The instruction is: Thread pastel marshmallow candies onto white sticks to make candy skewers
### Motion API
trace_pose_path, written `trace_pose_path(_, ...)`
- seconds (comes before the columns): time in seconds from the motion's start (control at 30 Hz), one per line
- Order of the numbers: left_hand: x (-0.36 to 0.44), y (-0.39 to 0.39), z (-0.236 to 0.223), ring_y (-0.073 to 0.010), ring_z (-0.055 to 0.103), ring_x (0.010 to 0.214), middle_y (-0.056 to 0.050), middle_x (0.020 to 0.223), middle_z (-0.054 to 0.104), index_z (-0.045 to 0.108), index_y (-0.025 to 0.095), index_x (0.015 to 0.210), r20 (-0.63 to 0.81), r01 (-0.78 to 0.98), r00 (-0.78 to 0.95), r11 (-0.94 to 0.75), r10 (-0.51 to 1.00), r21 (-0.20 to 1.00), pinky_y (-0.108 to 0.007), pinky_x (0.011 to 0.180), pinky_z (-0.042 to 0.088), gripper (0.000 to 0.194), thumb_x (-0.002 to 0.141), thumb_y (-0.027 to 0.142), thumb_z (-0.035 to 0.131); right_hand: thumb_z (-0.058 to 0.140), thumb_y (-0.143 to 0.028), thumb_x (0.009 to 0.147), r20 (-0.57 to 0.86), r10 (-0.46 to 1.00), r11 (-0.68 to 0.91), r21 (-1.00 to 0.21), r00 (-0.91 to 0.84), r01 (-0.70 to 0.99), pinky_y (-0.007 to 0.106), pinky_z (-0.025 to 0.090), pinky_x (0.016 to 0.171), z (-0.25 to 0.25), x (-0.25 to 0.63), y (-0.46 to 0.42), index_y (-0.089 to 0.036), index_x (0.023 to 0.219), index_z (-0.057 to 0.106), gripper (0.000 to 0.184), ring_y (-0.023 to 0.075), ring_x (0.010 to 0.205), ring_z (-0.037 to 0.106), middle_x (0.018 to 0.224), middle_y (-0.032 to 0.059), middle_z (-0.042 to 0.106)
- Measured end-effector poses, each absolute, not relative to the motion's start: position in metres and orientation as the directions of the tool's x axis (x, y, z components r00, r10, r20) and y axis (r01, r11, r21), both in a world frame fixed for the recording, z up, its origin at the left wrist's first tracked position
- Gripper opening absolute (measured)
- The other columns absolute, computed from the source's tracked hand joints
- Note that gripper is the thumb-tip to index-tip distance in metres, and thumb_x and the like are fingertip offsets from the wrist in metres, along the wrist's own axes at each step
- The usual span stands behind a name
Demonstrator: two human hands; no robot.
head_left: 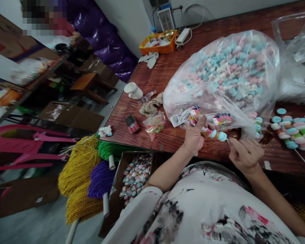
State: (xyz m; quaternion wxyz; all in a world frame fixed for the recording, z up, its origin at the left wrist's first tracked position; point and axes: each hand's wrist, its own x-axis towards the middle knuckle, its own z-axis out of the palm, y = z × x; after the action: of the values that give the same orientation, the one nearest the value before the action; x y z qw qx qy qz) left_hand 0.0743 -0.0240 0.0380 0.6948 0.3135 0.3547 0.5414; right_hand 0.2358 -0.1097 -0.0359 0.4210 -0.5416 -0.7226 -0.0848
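My left hand [195, 134] is closed round the upper end of a marshmallow skewer [213, 133], with pastel blue, yellow and pink pieces threaded on a stick. My right hand [245, 151] pinches the stick just below the lowest blue marshmallow. Right beyond my left hand lie printed clear wrappers [222, 118], partly under the edge of a big clear bag of marshmallows [226, 67]. Whether a wrapper is also in my left fingers I cannot tell. To the right of my right hand, several finished-looking marshmallow skewers [298, 130] lie side by side.
On the table's left stand a white mug [133, 90], a small bag of colourful sweets [154, 126] and a crumpled cloth [151, 105]. An orange tray [159, 49] sits at the back. Below the left edge is a cardboard box of wrapped sweets [136, 174], beside rope bundles [81, 173].
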Motion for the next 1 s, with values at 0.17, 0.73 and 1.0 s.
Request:
trace_pose_path(0.17, 0.068, -0.023, 0.033, -0.0086, 0.055, 0.052, 0.008, 0.055, 0.043, 0.037, 0.02, 0.067, -0.136, -0.469, 0.342, 0.294, 0.93, 0.832, -0.028, 0.061, 0.053, 0.058, 0.067, 0.065, 0.074, 0.055, -0.036, 0.087, 0.124, 0.989, 0.115, -0.987, 0.082, 0.113, 0.027, 0.03, 0.05, -0.039, 0.193, -0.115, -0.02, 0.075, 0.061, 0.021, 0.0098, 0.047, 0.038, 0.053, -0.003, 0.048)
trace_pose_path(0.73, 0.048, -0.003, 0.018, -0.0226, 0.066, 0.085, -0.003, 0.075, 0.061, 0.051, 0.021, 0.079, -0.102, -0.331, 0.344, 0.222, 0.933, 0.917, -0.039, 0.075, 0.053, 0.071, 0.058, 0.088, 0.057, 0.056, -0.033, 0.089, 0.272, 0.941, 0.201, -0.927, 0.201, 0.317, 0.026, 0.042, 0.057, -0.024, 0.194, -0.11, -0.021, 0.078, 0.063, 0.018, 0.0118, 0.058, 0.054, 0.065, -0.0002, 0.062)
trace_pose_path(1.0, 0.067, -0.002, 0.027, -0.0055, 0.043, 0.047, 0.006, 0.056, 0.037, 0.036, 0.019, 0.062, -0.135, -0.525, 0.134, 0.186, 0.982, 0.831, -0.028, 0.067, 0.054, 0.056, 0.084, 0.067, 0.054, 0.053, -0.017, 0.086, 0.594, 0.804, 0.392, -0.553, 0.018, 0.735, 0.028, 0.041, 0.061, -0.035, 0.185, -0.107, -0.018, 0.082, 0.065, 0.013, 0.014, 0.059, 0.058, 0.066, 0.0043, 0.067)
